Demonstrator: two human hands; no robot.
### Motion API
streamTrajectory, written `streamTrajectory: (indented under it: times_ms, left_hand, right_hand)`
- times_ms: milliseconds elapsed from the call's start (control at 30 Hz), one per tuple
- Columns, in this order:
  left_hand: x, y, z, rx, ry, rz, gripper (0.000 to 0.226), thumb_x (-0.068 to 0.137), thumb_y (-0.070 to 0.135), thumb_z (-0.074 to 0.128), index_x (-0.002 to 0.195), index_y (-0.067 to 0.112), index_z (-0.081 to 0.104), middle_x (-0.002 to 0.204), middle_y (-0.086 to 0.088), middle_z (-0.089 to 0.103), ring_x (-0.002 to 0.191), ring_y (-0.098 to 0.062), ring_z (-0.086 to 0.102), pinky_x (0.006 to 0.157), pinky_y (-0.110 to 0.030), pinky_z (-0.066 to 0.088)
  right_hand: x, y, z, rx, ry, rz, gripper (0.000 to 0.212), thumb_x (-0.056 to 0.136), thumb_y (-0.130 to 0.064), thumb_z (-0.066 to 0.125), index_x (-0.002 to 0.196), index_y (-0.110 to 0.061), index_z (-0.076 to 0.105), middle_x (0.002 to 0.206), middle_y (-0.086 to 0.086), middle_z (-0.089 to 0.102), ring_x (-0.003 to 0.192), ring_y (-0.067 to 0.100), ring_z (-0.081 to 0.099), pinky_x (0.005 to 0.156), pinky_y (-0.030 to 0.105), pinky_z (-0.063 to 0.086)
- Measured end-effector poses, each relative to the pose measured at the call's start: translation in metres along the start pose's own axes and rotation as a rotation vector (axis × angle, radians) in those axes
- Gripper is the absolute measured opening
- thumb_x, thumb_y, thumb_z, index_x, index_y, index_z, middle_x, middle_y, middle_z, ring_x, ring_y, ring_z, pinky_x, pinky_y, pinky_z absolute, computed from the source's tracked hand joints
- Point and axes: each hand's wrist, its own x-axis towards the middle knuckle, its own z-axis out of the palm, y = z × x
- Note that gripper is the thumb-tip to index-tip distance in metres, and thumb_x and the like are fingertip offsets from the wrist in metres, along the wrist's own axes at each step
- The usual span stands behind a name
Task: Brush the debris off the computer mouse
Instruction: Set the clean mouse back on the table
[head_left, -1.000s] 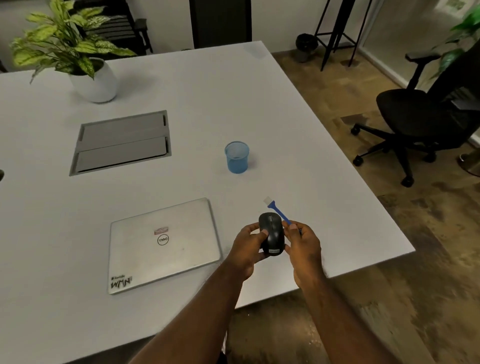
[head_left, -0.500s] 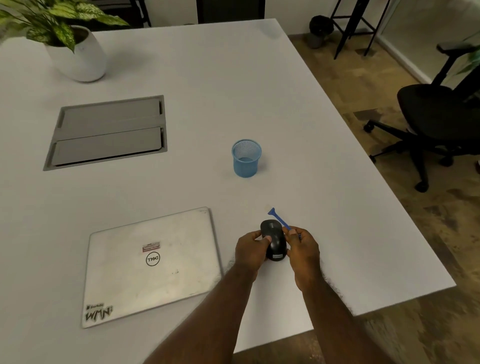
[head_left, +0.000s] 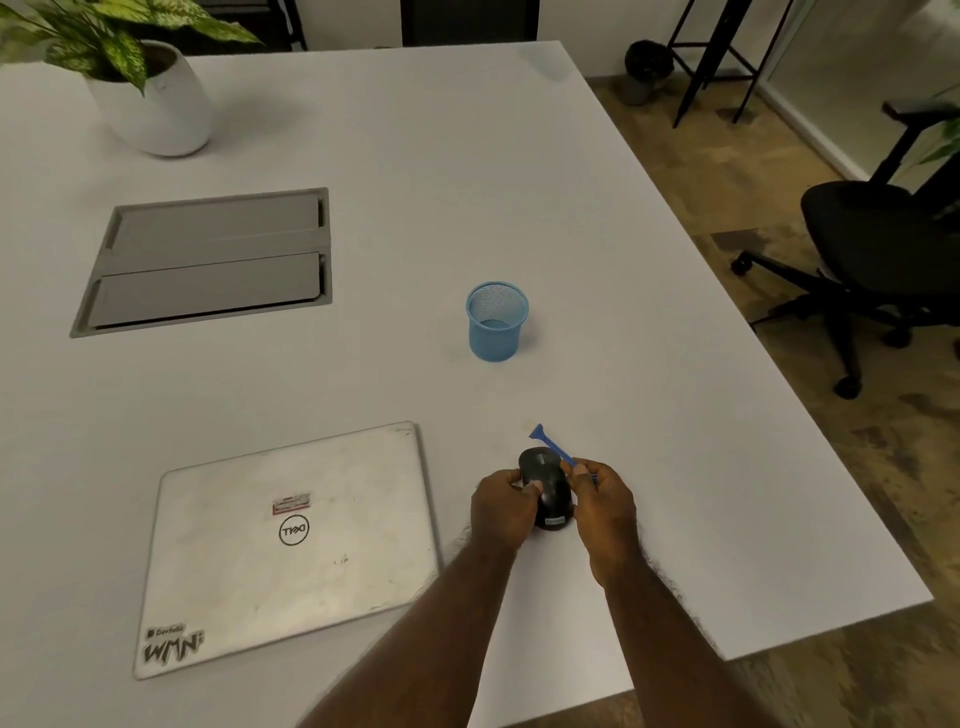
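while hands (head_left: 506, 506) grip the mouse (head_left: 546, 488) — laptop (head_left: 291, 540) beside, seemingly apart.

The mouse (head_left: 546, 493) has come down onto the worktop (head_left: 675, 415) — a second ago both hands held it raised — and the brush (head_left: 551, 447) bristles now show less.

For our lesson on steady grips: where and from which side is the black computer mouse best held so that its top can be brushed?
Grip the computer mouse by its long flanks, from its left side, as the left hand does now: fingers curl round the narrow body, leaving the rounded top bare. The right hand then stays free to work the blue brush from the right.
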Motion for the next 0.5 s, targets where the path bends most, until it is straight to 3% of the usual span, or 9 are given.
streamTrajectory:
  times_ms: [133,200,300,400,500]
  left_hand:
    - [0.001,0.001,0.001,0.032,0.023,-0.019,0.041,0.088,0.029,0.06,0.123,0.008,0.062,0.118,-0.011,0.068,0.104,-0.027,0.065,0.095,-0.039,0.053]
    - [-0.002,0.0,-0.004,0.052,0.059,-0.025,0.044,0.088,0.028,0.059,0.128,0.009,0.059,0.124,-0.008,0.065,0.111,-0.024,0.062,0.097,-0.031,0.048]
    - [-0.009,-0.003,-0.02,0.099,0.096,0.03,0.038,0.088,0.021,0.055,0.124,0.013,0.061,0.124,-0.005,0.064,0.108,-0.016,0.06,0.087,-0.02,0.041]
    - [-0.018,-0.007,-0.041,0.142,0.145,0.138,0.03,0.089,0.015,0.052,0.115,0.016,0.065,0.118,-0.003,0.064,0.098,-0.009,0.057,0.083,-0.015,0.037]
    - [-0.025,-0.014,-0.065,0.243,0.218,0.252,0.029,0.088,0.014,0.052,0.114,0.017,0.065,0.115,-0.002,0.062,0.103,-0.015,0.059,0.087,-0.02,0.042]
  right_hand:
    - [0.004,0.003,-0.003,0.012,-0.02,-0.016,0.023,0.102,-0.021,0.051,0.116,-0.01,0.067,0.106,0.006,0.069,0.096,0.023,0.064,0.086,0.036,0.056]
    - [0.004,0.005,-0.008,0.001,-0.006,-0.032,0.022,0.102,-0.02,0.051,0.114,-0.012,0.068,0.107,0.005,0.069,0.096,0.021,0.063,0.081,0.028,0.05]
    - [0.003,0.005,-0.019,0.032,0.011,-0.058,0.014,0.099,-0.019,0.056,0.103,-0.018,0.069,0.107,0.006,0.072,0.097,0.02,0.063,0.081,0.026,0.046]
    - [-0.001,-0.002,-0.031,0.063,0.017,-0.079,0.016,0.096,-0.016,0.059,0.091,-0.03,0.066,0.106,0.009,0.074,0.099,0.025,0.066,0.087,0.039,0.053]
    - [-0.005,-0.014,-0.04,0.07,0.011,-0.131,0.015,0.097,-0.015,0.059,0.097,-0.028,0.067,0.104,0.01,0.076,0.098,0.023,0.067,0.092,0.044,0.051]
